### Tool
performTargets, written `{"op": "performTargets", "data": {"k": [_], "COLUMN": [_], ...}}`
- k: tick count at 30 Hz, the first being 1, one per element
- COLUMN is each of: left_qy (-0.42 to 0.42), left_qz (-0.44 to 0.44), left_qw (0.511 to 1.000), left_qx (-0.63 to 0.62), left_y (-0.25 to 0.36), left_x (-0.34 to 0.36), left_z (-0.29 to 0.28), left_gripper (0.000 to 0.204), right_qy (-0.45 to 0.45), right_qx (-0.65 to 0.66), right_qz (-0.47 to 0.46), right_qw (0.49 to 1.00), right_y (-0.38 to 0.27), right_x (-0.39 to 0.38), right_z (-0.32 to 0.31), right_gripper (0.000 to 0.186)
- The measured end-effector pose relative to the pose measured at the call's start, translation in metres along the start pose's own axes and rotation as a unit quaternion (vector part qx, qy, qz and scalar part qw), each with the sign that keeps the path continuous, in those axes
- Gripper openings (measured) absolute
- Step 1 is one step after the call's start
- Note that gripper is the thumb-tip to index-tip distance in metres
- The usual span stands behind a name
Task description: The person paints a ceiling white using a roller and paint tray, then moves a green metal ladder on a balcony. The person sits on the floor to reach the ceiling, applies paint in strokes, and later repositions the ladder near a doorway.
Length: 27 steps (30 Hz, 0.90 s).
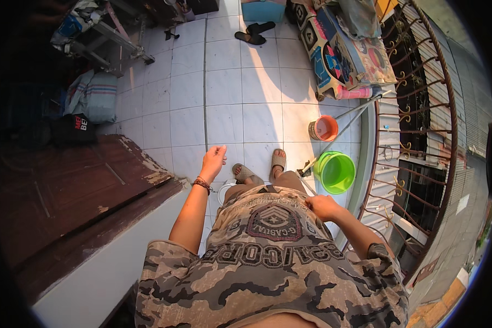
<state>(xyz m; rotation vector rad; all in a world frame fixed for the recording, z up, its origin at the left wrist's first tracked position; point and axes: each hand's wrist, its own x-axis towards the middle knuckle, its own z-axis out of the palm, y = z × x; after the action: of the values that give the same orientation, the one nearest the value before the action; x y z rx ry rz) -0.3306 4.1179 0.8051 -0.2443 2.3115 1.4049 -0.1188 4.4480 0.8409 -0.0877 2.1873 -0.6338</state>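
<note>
My left hand [214,162] is held out over the tiled floor, its fingers curled in and nothing visible in them. A dark bracelet [203,184] circles that wrist. At my right hip, my right hand [322,207] is closed beside the hem of my camouflage shirt [273,240]. A thin pale stick [310,188] runs to its fingertips, but what the fingers grip is hidden. Just beyond that hand stands a bright green bucket [335,173]. Farther off is a smaller orange bucket [326,128]. A white round object [223,191] is partly hidden by my left leg.
Long grey poles [351,123] lean past the buckets. An iron railing [452,117] borders the right side. Patterned boxes [339,54] stand at the far right, and black sandals [251,37] lie far ahead. At left are a brown wooden panel [76,180], a sack [93,97] and a metal stepladder [120,41].
</note>
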Motion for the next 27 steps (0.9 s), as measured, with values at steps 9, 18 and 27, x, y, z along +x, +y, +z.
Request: {"op": "performTargets", "data": {"k": [9,18,27], "left_qy": [0.154,0.152,0.188], "left_qz": [-0.053,-0.146,-0.028], "left_qw": [0.984,0.952,0.970], "left_qx": [-0.072,-0.222,-0.153], "left_y": [-0.037,-0.065,0.003], "left_x": [-0.032,0.038,0.128], "left_z": [-0.031,-0.081,-0.274], "left_gripper": [0.043,0.035,0.040], "right_qy": [0.131,0.219,0.001], "right_qx": [0.034,0.162,-0.189], "right_qz": [-0.068,-0.217,-0.279], "right_qw": [0.988,0.937,0.941], "right_y": [-0.009,-0.156,-0.311], "right_x": [0.093,0.237,0.332], "right_z": [-0.134,-0.279,-0.275], "right_gripper": [0.020,0.023,0.038]}}
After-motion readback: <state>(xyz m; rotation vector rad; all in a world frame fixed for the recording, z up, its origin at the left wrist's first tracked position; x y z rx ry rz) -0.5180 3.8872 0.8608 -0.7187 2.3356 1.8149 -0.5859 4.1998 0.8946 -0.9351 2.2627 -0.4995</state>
